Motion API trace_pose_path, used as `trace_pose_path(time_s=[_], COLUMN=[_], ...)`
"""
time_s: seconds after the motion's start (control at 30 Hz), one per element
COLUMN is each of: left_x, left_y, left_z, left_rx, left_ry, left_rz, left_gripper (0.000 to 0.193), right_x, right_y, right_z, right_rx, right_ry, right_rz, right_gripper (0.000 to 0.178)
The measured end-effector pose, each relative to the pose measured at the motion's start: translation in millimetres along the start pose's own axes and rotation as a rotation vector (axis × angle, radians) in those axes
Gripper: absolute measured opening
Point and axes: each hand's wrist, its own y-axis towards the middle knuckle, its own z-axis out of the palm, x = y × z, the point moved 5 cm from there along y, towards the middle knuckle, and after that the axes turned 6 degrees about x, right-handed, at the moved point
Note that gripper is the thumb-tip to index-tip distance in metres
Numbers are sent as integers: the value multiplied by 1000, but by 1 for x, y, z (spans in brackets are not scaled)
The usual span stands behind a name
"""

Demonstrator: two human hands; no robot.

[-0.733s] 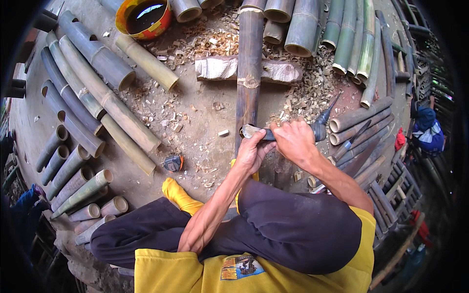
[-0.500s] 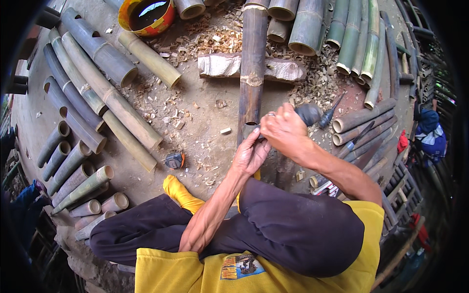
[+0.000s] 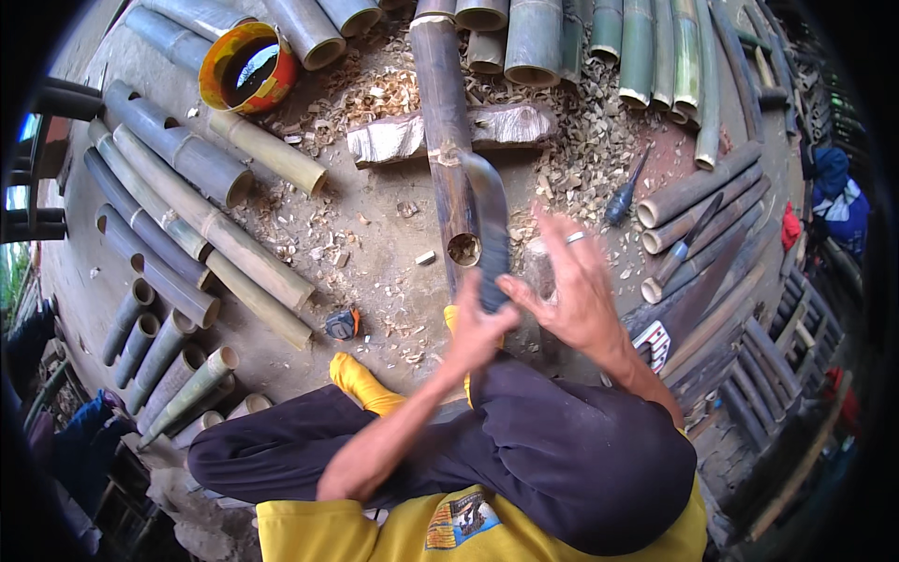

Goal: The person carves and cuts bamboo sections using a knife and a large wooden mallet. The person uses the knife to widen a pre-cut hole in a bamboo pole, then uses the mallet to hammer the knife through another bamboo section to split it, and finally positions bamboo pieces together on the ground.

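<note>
In the head view, a curved blade (image 3: 490, 225) is gripped by its handle in the left hand (image 3: 479, 323), which is closed around it, the blade pointing away along the dark bamboo pole (image 3: 448, 159). The right hand (image 3: 571, 286) is held just beside it with fingers spread, clamped on nothing (both hands are blurred). The pole's open near end lies on the ground; farther up it rests across a wood block (image 3: 403, 139). Bamboo shavings (image 3: 581, 159) are scattered around. An orange bowl (image 3: 245, 66) is seen far left.

Knife (image 3: 489, 225) now raised upright in left hand (image 3: 479, 323), right hand (image 3: 571, 286) let go, fingers spread
</note>
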Motion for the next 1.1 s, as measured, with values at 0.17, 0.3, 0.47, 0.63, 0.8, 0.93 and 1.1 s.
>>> trace_pose_path(time_s=[0.17, 0.3, 0.47, 0.63, 0.8, 0.93, 1.1], left_x=[-107, -127, -157, -83, -10, 24, 65], left_y=[7, 20, 80, 45, -34, -58, -67], left_z=[-82, -94, -95, -138, -113, -68, -49], left_rx=[335, 542, 660, 444, 74, -77, -249], left_ry=[1393, 1845, 1915, 1511, 998, 746, 704], left_rz=[-66, 50, 380, -100, -358, -426, -378], left_gripper=[44, 36, 11, 29, 49, 55, 59], right_x=[51, 44, 45, 26, 25, 13, 4], right_y=[6, 18, 53, 46, 20, 7, -3], right_z=[73, 131, 137, 156, 153, 152, 154], right_rx=[54, 88, 233, 621, 722, 874, 849], right_ry=[-227, 182, 558, 352, 44, 7, -95], right_rz=[-536, -413, -118, -250, -673, -885, -1013], right_gripper=[39, 37, 47, 38, 18, 10, 7])
